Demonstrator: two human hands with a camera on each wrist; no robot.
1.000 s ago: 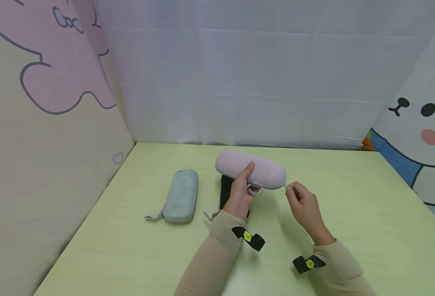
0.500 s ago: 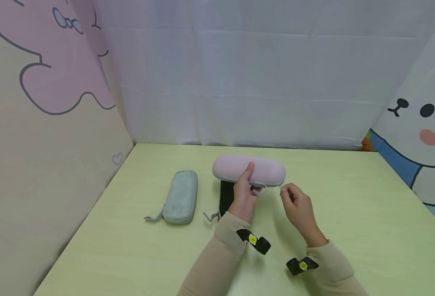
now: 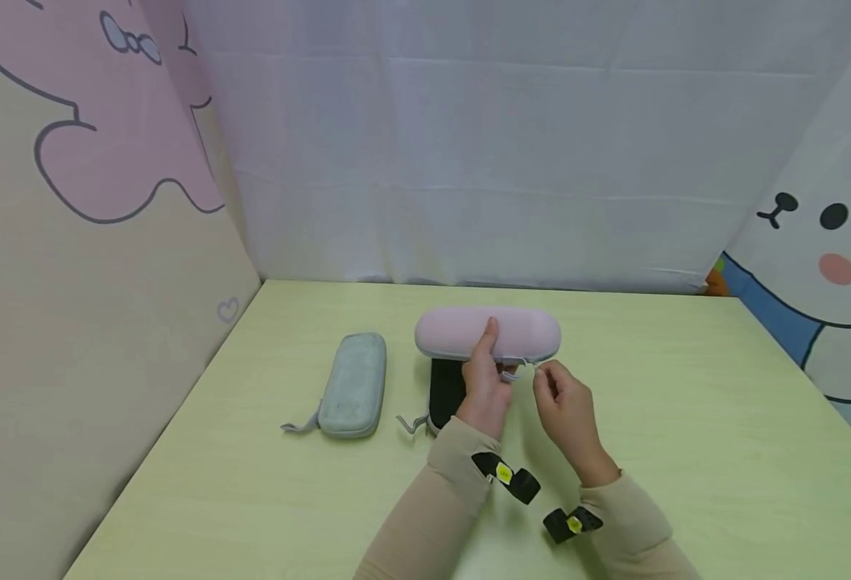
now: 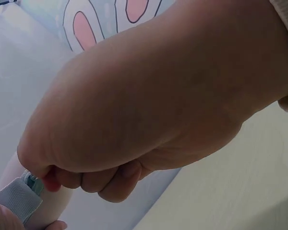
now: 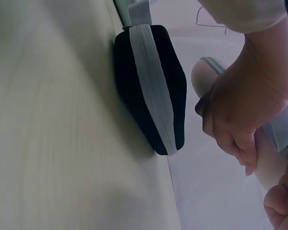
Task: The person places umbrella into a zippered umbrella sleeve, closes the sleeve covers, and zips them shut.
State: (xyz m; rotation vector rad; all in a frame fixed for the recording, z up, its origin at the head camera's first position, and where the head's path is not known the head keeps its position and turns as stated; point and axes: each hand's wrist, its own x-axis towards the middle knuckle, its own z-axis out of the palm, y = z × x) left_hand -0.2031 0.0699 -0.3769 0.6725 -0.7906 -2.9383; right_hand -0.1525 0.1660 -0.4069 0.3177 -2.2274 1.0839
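In the head view, a pale pink zip-up glasses case (image 3: pixel 526 332) is held above the table, level. My left hand (image 3: pixel 486 395) grips it from the near side, thumb on top, other fingers mostly hidden beneath. My right hand (image 3: pixel 568 411) pinches the small zipper pull at the case's near edge, right of its loop strap (image 3: pixel 514 374). Seen in the left wrist view, the right hand (image 4: pixel 129 105) has curled fingers beside the grey strap (image 4: pixel 19 199). The right wrist view shows the left hand (image 5: pixel 245 96) wrapped around the pink case (image 5: pixel 204 76).
Behind the left hand, a black case (image 3: pixel 445 395) with a grey zip band lies on the table (image 3: pixel 686 419). A grey-green case (image 3: pixel 354 387) with a strap lies to its left. A white cloth (image 3: pixel 497 161) hangs behind the table.
My right hand has moved left along the pink case's near edge, drawing the zipper pull from the right end toward the strap. The case has tilted from slanting to level.
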